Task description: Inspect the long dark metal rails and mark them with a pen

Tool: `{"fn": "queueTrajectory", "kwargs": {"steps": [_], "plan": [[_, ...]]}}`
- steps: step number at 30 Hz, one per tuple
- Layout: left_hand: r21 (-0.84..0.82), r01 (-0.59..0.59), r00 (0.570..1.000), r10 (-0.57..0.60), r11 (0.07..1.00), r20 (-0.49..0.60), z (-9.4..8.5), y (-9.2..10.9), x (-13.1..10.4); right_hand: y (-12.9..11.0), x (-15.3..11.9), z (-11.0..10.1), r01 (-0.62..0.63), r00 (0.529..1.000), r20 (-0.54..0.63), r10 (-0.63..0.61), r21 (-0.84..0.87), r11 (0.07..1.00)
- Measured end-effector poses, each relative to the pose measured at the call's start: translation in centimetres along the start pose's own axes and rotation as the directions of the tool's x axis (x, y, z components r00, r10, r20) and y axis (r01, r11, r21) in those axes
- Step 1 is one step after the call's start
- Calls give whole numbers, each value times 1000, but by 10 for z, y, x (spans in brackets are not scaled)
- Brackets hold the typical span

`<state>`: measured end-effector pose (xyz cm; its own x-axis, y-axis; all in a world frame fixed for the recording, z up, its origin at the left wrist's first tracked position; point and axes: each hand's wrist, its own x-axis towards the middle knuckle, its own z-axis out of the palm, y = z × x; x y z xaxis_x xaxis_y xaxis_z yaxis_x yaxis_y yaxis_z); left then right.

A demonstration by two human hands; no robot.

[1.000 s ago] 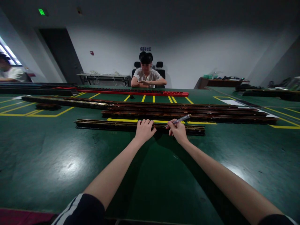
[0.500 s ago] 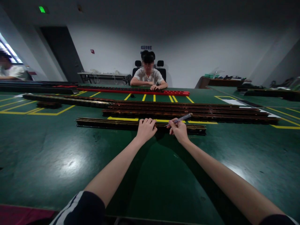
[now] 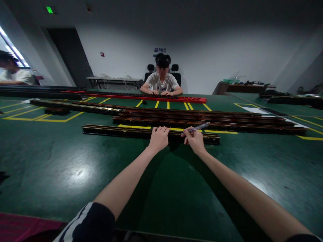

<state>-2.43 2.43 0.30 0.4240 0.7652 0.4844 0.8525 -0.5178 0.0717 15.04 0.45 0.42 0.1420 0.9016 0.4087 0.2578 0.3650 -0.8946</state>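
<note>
Across the green table in front of me lies a long, narrow dark rail (image 3: 116,131) with thin brassy edges. My left hand (image 3: 158,138) rests over the middle of it, fingers curled over its far side and pressed to it. Just to the right, my right hand (image 3: 195,140) pinches a slim pen-like tool (image 3: 200,127) with a clear, shiny barrel. The tool slants, its thin tip pointing down and left at the rail. Whether the tip touches the rail is too small to tell.
Several long dark rails (image 3: 202,119) lie bundled just beyond. Farther back is a red slotted strip (image 3: 193,99), with a person (image 3: 163,82) seated behind it. Another person (image 3: 16,75) sits at the far left. Yellow tape lines (image 3: 136,127) mark the green table (image 3: 176,201).
The near rail has slid slightly left under my hands, which keep their grips. The person opposite has moved their hands apart. My view has shifted a little.
</note>
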Motion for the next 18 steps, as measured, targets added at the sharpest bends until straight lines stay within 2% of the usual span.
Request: {"fn": "queueTrajectory", "kwargs": {"steps": [10,18], "plan": [[19,10,1000,-11,1000,5,3,-1,1,0,0,-1,22,998,-57,-20,33,999],[36,20,1000,-20,999,2,4,-1,1,1,0,-1,9,1000,0,-9,21,1000]]}}
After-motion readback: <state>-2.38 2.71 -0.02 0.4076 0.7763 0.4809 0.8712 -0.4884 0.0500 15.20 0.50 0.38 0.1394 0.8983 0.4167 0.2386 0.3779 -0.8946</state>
